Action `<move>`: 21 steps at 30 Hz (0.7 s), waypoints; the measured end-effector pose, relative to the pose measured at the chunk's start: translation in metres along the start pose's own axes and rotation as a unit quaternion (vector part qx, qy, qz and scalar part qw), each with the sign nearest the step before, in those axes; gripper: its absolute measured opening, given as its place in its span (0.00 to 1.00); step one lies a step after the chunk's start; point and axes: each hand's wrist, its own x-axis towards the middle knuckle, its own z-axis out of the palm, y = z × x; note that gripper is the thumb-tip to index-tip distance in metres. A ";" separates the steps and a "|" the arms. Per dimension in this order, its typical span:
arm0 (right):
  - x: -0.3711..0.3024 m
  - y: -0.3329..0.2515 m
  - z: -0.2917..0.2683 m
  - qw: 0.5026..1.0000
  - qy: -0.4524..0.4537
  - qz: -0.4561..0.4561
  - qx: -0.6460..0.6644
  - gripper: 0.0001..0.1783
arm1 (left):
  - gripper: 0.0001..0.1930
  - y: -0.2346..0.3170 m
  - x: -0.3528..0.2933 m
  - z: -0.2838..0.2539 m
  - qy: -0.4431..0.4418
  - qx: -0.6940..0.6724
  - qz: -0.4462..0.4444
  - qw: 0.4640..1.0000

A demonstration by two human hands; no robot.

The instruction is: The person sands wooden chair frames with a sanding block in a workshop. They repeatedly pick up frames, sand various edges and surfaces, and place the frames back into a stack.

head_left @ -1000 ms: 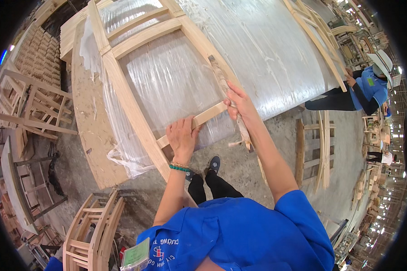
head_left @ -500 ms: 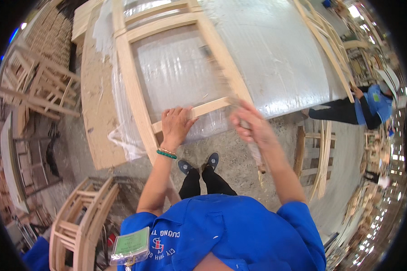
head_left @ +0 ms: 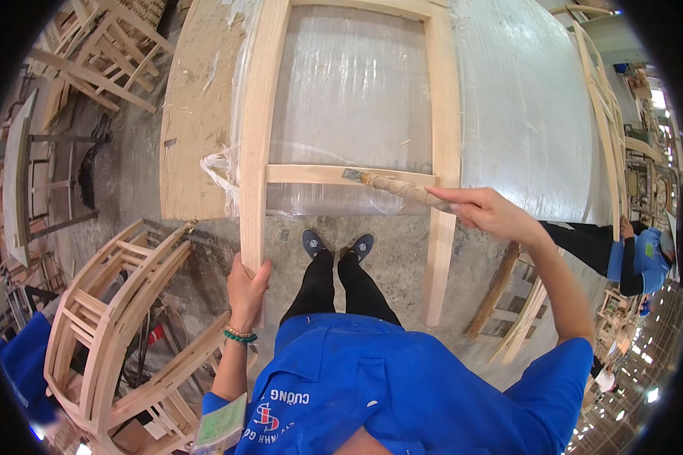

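The broad counter covered in shiny clear plastic film (head_left: 524, 114) is the largest thing here, its near edge curving across in front of the person's feet. On it lies the long, pale, ladder-like wooden frame (head_left: 255, 114), its two rails running away from the person and their near ends jutting past the counter's edge. The straight, pale wooden crossbar (head_left: 303, 174) joins the rails from left to right, just inside that edge.

The right hand (head_left: 493, 216) is beside the right rail and is the nearer one to the crossbar, which lies to its left and slightly farther from the body. Its grip is closed around the handle end, the index finger laid along the top. The left hand (head_left: 247, 290) is lower and well apart, its grip wrapped around the near end of the left rail, thumb on the inner side.

The slim tool with a tan, wrapped handle (head_left: 398, 188) points leftward from the right hand, its long axis at a shallow slant to the crossbar, almost in line with it. Smallest is its flat, greyish tip (head_left: 353, 175), which appears over the middle of the crossbar; whether it touches the wood cannot be told.
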 end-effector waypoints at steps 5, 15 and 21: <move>0.048 -0.010 -0.029 0.995 -0.082 0.036 -0.035 0.25 | 0.18 0.003 0.008 0.004 0.007 0.023 0.001 1.000; 0.091 -0.051 -0.059 0.978 -0.130 -0.003 -0.165 0.24 | 0.18 -0.004 0.014 0.003 0.007 0.077 -0.025 0.997; 0.091 -0.058 -0.054 0.974 -0.159 0.127 -0.099 0.23 | 0.18 -0.010 0.015 0.006 0.017 0.063 -0.023 0.998</move>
